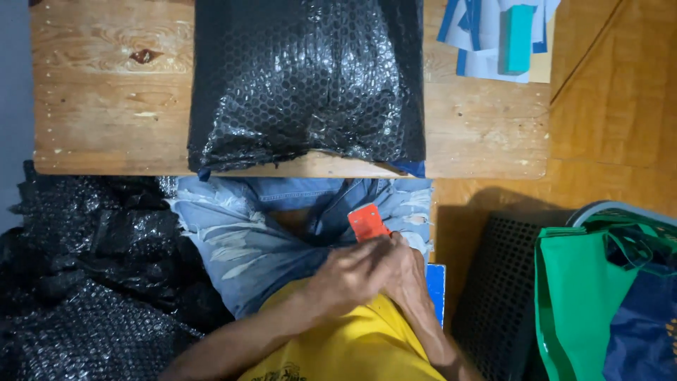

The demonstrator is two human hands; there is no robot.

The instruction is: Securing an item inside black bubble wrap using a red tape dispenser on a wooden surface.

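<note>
Both hands meet over the lap at six o'clock; left hand (350, 276) and right hand (403, 271) closed together on the orange cutter (367, 221); readying it seems the step; black bubble-wrap parcel (307, 81) waits at twelve o'clock on the wooden table (106, 106)

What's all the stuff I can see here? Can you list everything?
Black bubble-wrap package: one, black, on the wooden table, overhanging its near edge.
Wooden table: one, light brown, top of view.
Blue-and-white papers with a teal block: a small pile, table's far right corner.
Loose black bubble wrap: a heap, black, floor at left.
Black perforated crate: one, black, floor at right.
Green fabric bag: one, green, beside the crate; a dark blue bag lies against it.
Small orange flat tool: one, orange, over the lap.
Left hand and right hand: clasped together at the tool; which fingers grip it is unclear.
</note>
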